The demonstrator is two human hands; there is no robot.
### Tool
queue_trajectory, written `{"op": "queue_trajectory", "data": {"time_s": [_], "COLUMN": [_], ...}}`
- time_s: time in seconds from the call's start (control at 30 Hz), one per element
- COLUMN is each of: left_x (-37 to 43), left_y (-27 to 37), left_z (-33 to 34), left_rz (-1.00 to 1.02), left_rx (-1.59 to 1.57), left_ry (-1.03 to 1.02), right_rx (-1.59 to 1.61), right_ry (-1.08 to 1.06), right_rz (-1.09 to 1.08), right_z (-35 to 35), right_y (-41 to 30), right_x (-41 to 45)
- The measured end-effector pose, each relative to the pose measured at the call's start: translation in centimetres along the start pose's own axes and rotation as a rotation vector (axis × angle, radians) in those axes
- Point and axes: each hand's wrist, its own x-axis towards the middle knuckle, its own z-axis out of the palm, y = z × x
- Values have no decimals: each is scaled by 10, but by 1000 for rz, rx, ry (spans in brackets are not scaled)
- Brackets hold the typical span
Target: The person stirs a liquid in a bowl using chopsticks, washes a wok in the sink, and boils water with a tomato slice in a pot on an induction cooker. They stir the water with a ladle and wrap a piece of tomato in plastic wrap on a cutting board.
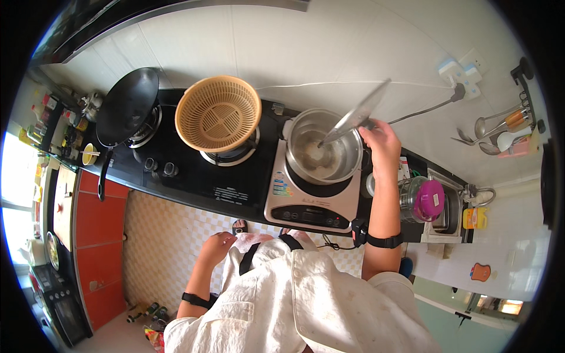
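Note:
My right hand grips the knob of a glass pot lid, tilted steeply over the right side of a metal pot. Inside the pot is a shallow layer of liquid; its bottom looks cloudy. An induction cooker with a black plate carries the pot, and a small red light shows on its panel. My left hand hangs low by my thigh, below the counter's front edge, with its fingers loosely bent. I see nothing held in it.
A tan plastic basket rests over the middle gas burner, and a black wok tilts over the left one. To the right are a glass jar with a purple lid and a sink. A power cable runs to the wall socket.

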Motion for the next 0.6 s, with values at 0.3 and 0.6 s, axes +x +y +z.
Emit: {"op": "queue_trajectory", "data": {"time_s": [0.3, 0.6], "left_x": [5, 4], "left_y": [-73, -124], "left_z": [-95, -130], "left_rz": [-16, 4], "left_rx": [55, -31], "left_ry": [-40, -39], "right_rx": [-499, -872], "right_ry": [-204, -407], "right_rz": [-336, -483], "right_z": [209, 303], "right_y": [-82, -32], "right_x": [-7, 4]}}
